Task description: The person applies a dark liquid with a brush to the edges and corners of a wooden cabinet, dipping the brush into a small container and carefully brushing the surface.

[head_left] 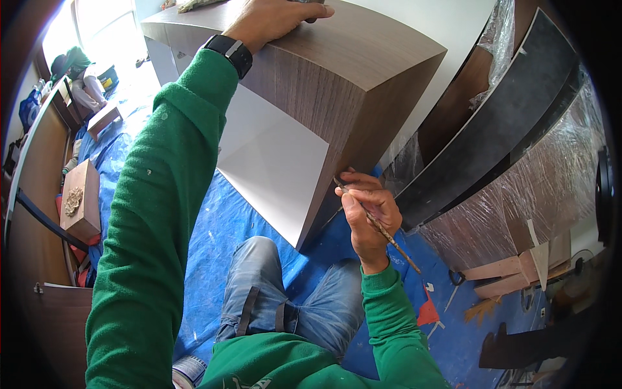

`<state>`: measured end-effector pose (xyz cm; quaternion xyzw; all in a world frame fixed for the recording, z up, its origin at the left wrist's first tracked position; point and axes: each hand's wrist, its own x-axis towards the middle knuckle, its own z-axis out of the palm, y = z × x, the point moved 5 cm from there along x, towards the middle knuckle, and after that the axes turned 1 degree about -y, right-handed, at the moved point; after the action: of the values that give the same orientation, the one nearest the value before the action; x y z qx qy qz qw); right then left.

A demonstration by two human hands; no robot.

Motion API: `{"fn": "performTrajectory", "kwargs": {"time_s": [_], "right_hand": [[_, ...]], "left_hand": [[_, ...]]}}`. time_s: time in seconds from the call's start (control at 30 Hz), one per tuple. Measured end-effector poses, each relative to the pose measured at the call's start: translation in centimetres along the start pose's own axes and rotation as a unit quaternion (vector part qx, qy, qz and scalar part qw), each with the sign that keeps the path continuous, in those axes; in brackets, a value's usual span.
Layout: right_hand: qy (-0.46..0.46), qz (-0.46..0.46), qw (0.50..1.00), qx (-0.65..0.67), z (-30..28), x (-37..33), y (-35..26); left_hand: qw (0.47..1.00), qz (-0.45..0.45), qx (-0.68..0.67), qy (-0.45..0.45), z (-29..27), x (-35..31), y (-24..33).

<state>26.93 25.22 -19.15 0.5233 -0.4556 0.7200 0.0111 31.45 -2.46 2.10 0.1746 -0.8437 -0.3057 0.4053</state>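
Observation:
A brown wood-grain cabinet [356, 52] with a white inside [278, 155] stands before me, its open side facing left and toward me. My left hand [272, 19] rests at its top, wearing a black watch [228, 53]. The fingers curl round a small dark object [312, 9], cut off by the picture's upper edge, whose kind I cannot make out. Between the fingertips and thumb of my right hand [370, 214] is a thin, stained paintbrush [392, 240]. Its tip end meets the cabinet's front side edge, and its handle slants down to the right.
Blue sheeting [220, 214] covers the floor. Curved dark panels [492, 123] and plastic-wrapped boards [499, 201] lean at right. At left lie a wooden block [81, 194] and a long curved panel [39, 181]. Another person [81, 78] crouches far left. A can [189, 371] stands beside me.

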Motion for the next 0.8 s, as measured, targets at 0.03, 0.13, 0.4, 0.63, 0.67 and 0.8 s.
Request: {"fn": "performTrajectory", "kwargs": {"time_s": [0.03,0.13,0.4,0.63,0.67,0.8], "right_hand": [[-0.010,-0.002,1.000,-0.008,0.05,0.01,0.10],[-0.031,-0.003,0.999,-0.026,0.01,-0.10,0.46],[-0.007,0.015,1.000,-0.009,-0.05,-0.66,0.37],[-0.028,-0.010,0.999,-0.030,0.07,-0.20,0.31],[-0.032,-0.013,0.999,-0.036,0.00,-0.27,0.43],[-0.003,0.035,0.999,-0.016,0.03,-0.86,0.73]], "left_hand": [[1.000,0.002,-0.003,-0.004,0.00,-0.01,0.10],[1.000,-0.010,0.018,0.015,-0.13,-0.19,0.29],[1.000,-0.014,0.011,0.002,-0.16,-0.51,0.70],[1.000,-0.007,0.014,0.015,-0.19,-0.24,0.24],[1.000,-0.006,0.010,0.013,-0.17,-0.22,0.28],[1.000,0.005,0.007,0.008,-0.08,-0.05,0.16]]}}
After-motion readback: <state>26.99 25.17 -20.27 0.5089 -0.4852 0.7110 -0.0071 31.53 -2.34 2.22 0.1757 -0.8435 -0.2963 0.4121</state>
